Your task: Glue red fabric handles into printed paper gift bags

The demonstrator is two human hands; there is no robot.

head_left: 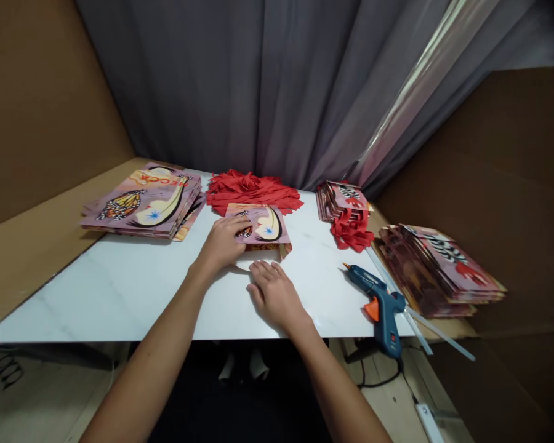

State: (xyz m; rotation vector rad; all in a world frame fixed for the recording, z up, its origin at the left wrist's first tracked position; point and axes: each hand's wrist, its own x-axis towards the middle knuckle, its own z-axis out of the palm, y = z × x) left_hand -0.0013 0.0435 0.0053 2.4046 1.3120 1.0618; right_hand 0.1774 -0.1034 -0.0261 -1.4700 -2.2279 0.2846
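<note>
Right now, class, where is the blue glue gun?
In the head view, the blue glue gun lies front right on the white tabletop, between the right hand and the rightmost stack of printed bags.

With the printed paper piece (265, 224) as clock centre, its lilac face carries an orange-and-black butterfly, a cream form edged black and a blue star; at 9 o'clock, the paper stack (141, 206) repeats butterfly and star on lilac, plus red lettering; at 12, the ribbon heap (258, 187) is plain red, the curtain (240, 80) beyond grey; at 2, the small stack (344, 198) shows black-and-white stripes with red, as does the large stack (438, 264) at 3; at 4, the glue gun (388, 307) is deep blue, its trigger (372, 309) orange; the tabletop (318, 271) is white, faintly veined grey; the cardboard (37, 111) at 10 is brown.
</note>
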